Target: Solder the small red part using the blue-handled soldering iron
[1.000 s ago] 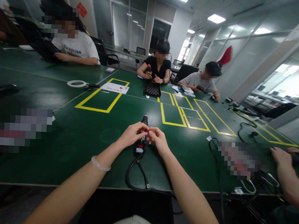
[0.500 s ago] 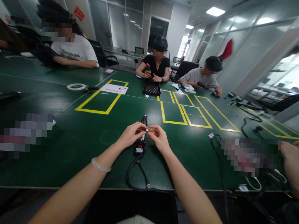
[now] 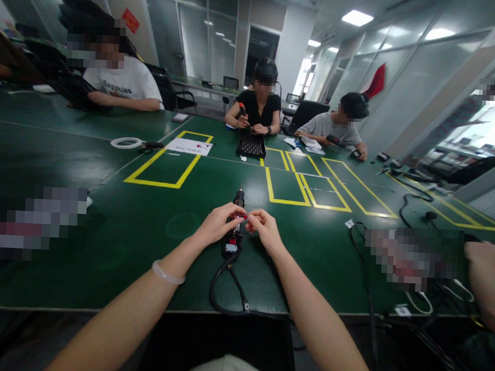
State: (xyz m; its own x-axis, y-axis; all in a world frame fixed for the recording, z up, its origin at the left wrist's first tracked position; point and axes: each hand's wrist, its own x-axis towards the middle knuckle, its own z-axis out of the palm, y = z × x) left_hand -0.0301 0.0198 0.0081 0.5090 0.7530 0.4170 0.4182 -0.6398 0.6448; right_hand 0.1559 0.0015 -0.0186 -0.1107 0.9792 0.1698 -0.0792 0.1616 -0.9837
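Note:
My left hand [image 3: 220, 222] and my right hand [image 3: 263, 229] meet at their fingertips in the middle of the view. Between them they pinch a small part [image 3: 245, 217], reddish, too small to name. Under and behind my fingers lies a black corded tool [image 3: 239, 199] that looks like an electric screwdriver, its thin tip pointing away from me. My fingers partly cover its body. From its rear end a black cable [image 3: 213, 291] loops toward me along the green table [image 3: 143, 268]. A pale bangle [image 3: 167, 274] circles my left wrist.
Yellow tape outlines [image 3: 286, 202] mark the table. Across it, a person [image 3: 257, 111] works over a black tray [image 3: 250, 147]. A white sheet [image 3: 187, 146] and a white coiled cable [image 3: 126, 143] lie at left. At right are cables [image 3: 364, 258] and another person's hand [image 3: 482, 254].
Both hands stay in nearly the same place, with my right fingers drawn closer together at the small part. The part showed silvery before and looks reddish now.

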